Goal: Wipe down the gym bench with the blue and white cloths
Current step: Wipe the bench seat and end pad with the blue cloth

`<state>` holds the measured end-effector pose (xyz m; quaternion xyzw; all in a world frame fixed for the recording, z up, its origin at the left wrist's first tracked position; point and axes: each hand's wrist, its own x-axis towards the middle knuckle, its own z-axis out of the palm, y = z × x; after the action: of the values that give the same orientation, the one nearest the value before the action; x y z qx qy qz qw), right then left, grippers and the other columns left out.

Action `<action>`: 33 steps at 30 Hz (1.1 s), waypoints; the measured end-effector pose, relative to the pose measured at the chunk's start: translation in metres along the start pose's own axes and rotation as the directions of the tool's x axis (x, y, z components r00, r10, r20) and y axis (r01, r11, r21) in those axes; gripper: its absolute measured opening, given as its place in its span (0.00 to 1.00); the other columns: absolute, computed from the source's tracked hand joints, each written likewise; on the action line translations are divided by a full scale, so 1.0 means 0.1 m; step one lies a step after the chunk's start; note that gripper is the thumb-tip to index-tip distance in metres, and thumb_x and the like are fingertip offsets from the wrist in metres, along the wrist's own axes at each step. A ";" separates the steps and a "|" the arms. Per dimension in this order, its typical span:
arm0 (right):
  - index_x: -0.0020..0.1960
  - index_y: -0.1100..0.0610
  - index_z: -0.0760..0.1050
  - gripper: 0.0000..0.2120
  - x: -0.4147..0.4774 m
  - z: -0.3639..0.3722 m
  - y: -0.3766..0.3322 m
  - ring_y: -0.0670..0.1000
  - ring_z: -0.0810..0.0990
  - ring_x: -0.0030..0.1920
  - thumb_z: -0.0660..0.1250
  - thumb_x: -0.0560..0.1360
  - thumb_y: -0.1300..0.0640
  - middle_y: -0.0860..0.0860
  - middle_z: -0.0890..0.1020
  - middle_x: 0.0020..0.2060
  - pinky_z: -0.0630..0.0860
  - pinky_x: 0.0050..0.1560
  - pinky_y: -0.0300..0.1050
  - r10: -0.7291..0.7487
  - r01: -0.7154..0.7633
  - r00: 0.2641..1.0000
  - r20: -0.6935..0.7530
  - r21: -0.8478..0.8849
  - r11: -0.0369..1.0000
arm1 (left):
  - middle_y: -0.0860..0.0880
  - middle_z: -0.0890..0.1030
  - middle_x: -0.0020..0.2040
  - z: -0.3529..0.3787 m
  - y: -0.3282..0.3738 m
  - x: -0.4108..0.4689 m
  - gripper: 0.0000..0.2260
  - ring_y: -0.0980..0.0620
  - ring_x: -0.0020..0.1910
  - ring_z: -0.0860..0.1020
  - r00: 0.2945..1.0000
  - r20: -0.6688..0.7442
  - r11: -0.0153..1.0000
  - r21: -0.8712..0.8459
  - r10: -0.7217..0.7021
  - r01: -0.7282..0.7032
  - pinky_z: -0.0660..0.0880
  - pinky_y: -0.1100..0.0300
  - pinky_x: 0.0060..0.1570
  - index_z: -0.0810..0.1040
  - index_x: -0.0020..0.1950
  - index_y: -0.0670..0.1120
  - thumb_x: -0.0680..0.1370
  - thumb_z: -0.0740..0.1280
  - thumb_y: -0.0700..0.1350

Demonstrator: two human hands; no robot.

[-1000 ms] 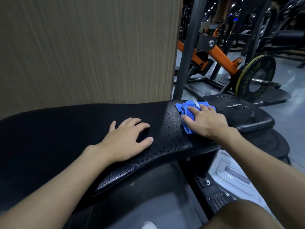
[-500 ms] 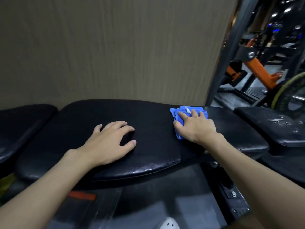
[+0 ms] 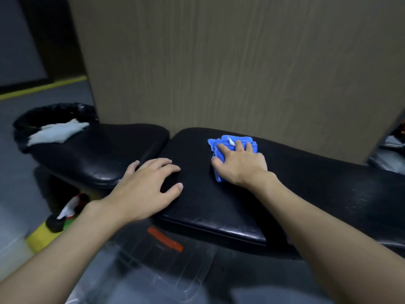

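The right hand (image 3: 241, 165) has slid the blue cloth (image 3: 221, 142) leftward along the bench pad (image 3: 306, 183), flat fingers pressing it. Left hand (image 3: 144, 189) rests spread, released, on the pad's edge. The white cloth (image 3: 57, 132) lies on the neighbouring pad (image 3: 105, 150).

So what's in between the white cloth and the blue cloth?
Only bare black bench, the head view shows: the short pad beside the white cloth, a gap, then the long pad the blue cloth lies on.
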<state>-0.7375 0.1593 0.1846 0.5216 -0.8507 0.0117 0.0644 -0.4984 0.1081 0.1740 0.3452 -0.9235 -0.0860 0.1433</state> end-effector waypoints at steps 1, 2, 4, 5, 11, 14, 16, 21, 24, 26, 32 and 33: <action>0.66 0.43 0.65 0.24 0.05 0.00 -0.15 0.62 0.61 0.69 0.46 0.76 0.37 0.56 0.64 0.72 0.64 0.51 0.55 -0.026 0.026 1.000 -0.001 0.003 1.000 | 0.60 0.64 0.74 -0.02 -0.08 -0.05 0.32 0.59 0.73 0.59 1.000 -0.018 1.000 0.000 -0.010 0.010 0.51 0.48 0.75 0.67 0.72 0.59 0.71 0.46 0.69; 0.67 0.43 0.65 0.24 0.09 0.00 -0.31 0.62 0.61 0.70 0.46 0.76 0.37 0.56 0.63 0.72 0.65 0.52 0.56 -0.052 0.052 0.999 -0.002 0.006 0.999 | 0.59 0.64 0.73 -0.04 -0.16 -0.09 0.33 0.59 0.73 0.60 0.999 -0.032 1.000 0.000 -0.021 0.021 0.51 0.50 0.75 0.67 0.72 0.59 0.71 0.46 0.69; 0.70 0.42 0.63 0.26 0.15 -0.01 -0.60 0.63 0.59 0.72 0.46 0.76 0.36 0.56 0.62 0.73 0.66 0.55 0.57 -0.099 0.099 0.995 0.000 0.013 0.995 | 0.58 0.65 0.73 -0.07 -0.28 -0.15 0.35 0.58 0.73 0.61 0.998 -0.045 0.999 -0.006 -0.044 0.044 0.51 0.52 0.75 0.68 0.72 0.56 0.71 0.47 0.70; 0.71 0.42 0.62 0.27 0.16 -0.02 -0.74 0.63 0.58 0.72 0.46 0.76 0.36 0.57 0.61 0.74 0.66 0.56 0.58 -0.123 0.123 0.992 0.001 0.014 0.992 | 0.57 0.65 0.73 -0.07 -0.33 -0.17 0.36 0.58 0.73 0.61 0.997 -0.051 0.998 -0.019 -0.053 0.052 0.53 0.53 0.75 0.68 0.73 0.54 0.70 0.48 0.70; 0.68 0.41 0.66 0.24 0.12 -0.06 -1.21 0.61 0.59 0.71 0.48 0.76 0.38 0.55 0.62 0.73 0.65 0.56 0.57 -0.279 0.279 0.960 0.007 0.039 0.960 | 0.52 0.61 0.75 -0.12 -0.45 -0.24 0.39 0.55 0.74 0.58 0.993 -0.013 0.987 -0.113 -0.119 0.117 0.59 0.58 0.72 0.58 0.76 0.46 0.72 0.60 0.67; 0.69 0.39 0.66 0.23 0.01 -0.07 -1.12 0.57 0.57 0.73 0.49 0.75 0.39 0.53 0.61 0.74 0.65 0.62 0.57 -0.325 0.324 0.946 -0.017 0.109 0.940 | 0.52 0.63 0.72 -0.15 -0.38 -0.27 0.37 0.55 0.72 0.60 0.994 -0.011 0.990 -0.094 -0.110 0.108 0.59 0.62 0.69 0.58 0.76 0.45 0.74 0.63 0.63; 0.70 0.38 0.65 0.24 -0.11 -0.08 -0.99 0.56 0.55 0.75 0.49 0.76 0.39 0.52 0.60 0.75 0.65 0.65 0.58 -0.332 0.333 0.943 -0.031 0.136 0.933 | 0.52 0.63 0.72 -0.15 -0.33 -0.28 0.37 0.54 0.72 0.61 0.995 -0.006 0.992 -0.079 -0.097 0.097 0.58 0.61 0.69 0.58 0.75 0.45 0.74 0.63 0.64; 0.74 0.39 0.60 0.26 -0.39 -0.07 -0.52 0.55 0.51 0.77 0.48 0.77 0.40 0.52 0.58 0.77 0.65 0.67 0.57 -0.266 0.269 0.963 -0.039 0.141 0.953 | 0.55 0.59 0.76 -0.14 -0.08 -0.22 0.43 0.56 0.76 0.53 0.996 0.067 0.998 -0.024 -0.064 0.066 0.52 0.47 0.75 0.60 0.76 0.52 0.66 0.50 0.74; 0.75 0.38 0.58 0.26 -0.53 -0.07 -0.10 0.53 0.49 0.78 0.48 0.77 0.40 0.51 0.56 0.78 0.63 0.69 0.57 -0.204 0.205 0.979 -0.023 0.149 0.967 | 0.58 0.58 0.76 -0.09 0.19 -0.13 0.42 0.59 0.77 0.50 0.990 0.140 0.999 -0.018 -0.025 0.028 0.48 0.46 0.76 0.63 0.74 0.56 0.65 0.49 0.74; 0.75 0.38 0.58 0.26 -0.63 -0.07 0.21 0.53 0.49 0.78 0.48 0.77 0.40 0.51 0.55 0.78 0.63 0.70 0.57 -0.155 0.155 0.988 -0.015 0.147 0.977 | 0.58 0.58 0.77 -0.04 0.39 -0.05 0.37 0.58 0.77 0.52 0.985 0.170 1.000 -0.015 0.003 -0.001 0.47 0.45 0.75 0.63 0.74 0.58 0.69 0.53 0.73; 0.74 0.37 0.59 0.26 -0.97 -0.08 1.20 0.50 0.50 0.78 0.48 0.77 0.41 0.49 0.57 0.78 0.64 0.69 0.55 0.022 -0.020 1.000 -0.008 0.125 0.992 | 0.57 0.58 0.77 0.15 1.10 0.21 0.28 0.58 0.76 0.53 0.965 0.227 0.991 -0.039 0.131 -0.126 0.46 0.44 0.75 0.63 0.74 0.59 0.76 0.59 0.66; 0.74 0.37 0.59 0.25 -1.04 -0.09 1.36 0.50 0.50 0.78 0.49 0.77 0.41 0.49 0.56 0.78 0.64 0.69 0.55 0.056 -0.055 0.998 -0.008 0.120 0.991 | 0.57 0.58 0.77 0.18 1.23 0.25 0.27 0.58 0.76 0.53 0.959 0.238 0.988 -0.046 0.154 -0.147 0.46 0.43 0.75 0.63 0.74 0.60 0.76 0.58 0.66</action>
<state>-0.8111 0.3138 0.1872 0.5007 -0.8622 0.0677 0.0375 -0.5977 0.1841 0.1935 0.2587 -0.9564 -0.1290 0.0411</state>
